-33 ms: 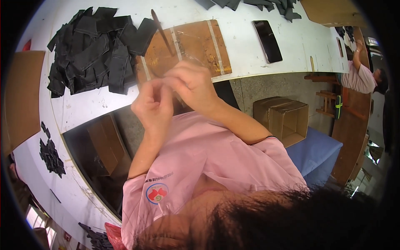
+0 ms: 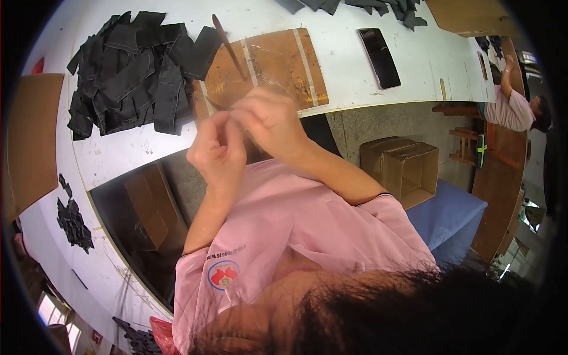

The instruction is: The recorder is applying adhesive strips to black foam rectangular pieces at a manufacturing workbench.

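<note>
Bare left hand (image 2: pixel 216 148) and right hand (image 2: pixel 271 120) meet, fingers closed in a pinch; cannot tell what, if anything, they grip.
Just beyond lies a flat brown board (image 2: pixel 281 56) with 3 pale strips; over its far edge a slender dark-brown tool (image 2: pixel 229 48) slants, lower end toward the right hand. Ahead and left, nearer the left hand, sits a heap of cut black fabric pieces (image 2: pixel 130 77).

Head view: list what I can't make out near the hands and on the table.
All in the head view:
Anything pinched between the left hand and right hand: hidden by the hands themselves.
Board: near edge partly covered by the hands, far left corner by the dark pile.
Dark scraps at the top: cut off by the picture's edge.
</note>
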{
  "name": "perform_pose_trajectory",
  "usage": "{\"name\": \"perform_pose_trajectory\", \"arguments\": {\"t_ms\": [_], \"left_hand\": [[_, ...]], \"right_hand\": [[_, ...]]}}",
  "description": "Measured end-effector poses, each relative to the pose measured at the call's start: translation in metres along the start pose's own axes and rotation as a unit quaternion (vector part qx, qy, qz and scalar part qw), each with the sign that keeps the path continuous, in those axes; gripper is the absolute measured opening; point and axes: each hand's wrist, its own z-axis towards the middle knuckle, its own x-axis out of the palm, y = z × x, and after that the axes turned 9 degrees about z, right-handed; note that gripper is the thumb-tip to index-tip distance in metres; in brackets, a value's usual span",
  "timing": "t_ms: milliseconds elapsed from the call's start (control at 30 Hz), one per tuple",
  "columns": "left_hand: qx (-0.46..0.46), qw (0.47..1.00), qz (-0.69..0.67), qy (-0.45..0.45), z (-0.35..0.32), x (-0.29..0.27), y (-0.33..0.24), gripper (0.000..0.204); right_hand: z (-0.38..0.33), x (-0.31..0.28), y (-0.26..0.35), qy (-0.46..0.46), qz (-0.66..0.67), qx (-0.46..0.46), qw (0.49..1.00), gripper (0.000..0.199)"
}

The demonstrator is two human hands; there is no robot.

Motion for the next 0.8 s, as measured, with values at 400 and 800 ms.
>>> {"name": "perform_pose_trajectory", "arguments": {"t_ms": [400,800], "left_hand": [[-0.265,0.782,-0.526,0.206,0.015,-0.02,0.018,0.021],[-0.158,0.935,-0.306,0.085,0.018,-0.015,0.014,0.044]], "right_hand": [[-0.006,0.0,-0.026,0.032,0.467,0.374,0.8,0.008],[0.001,0.002,-0.024,0.039,0.43,0.359,0.828,0.013]]}}
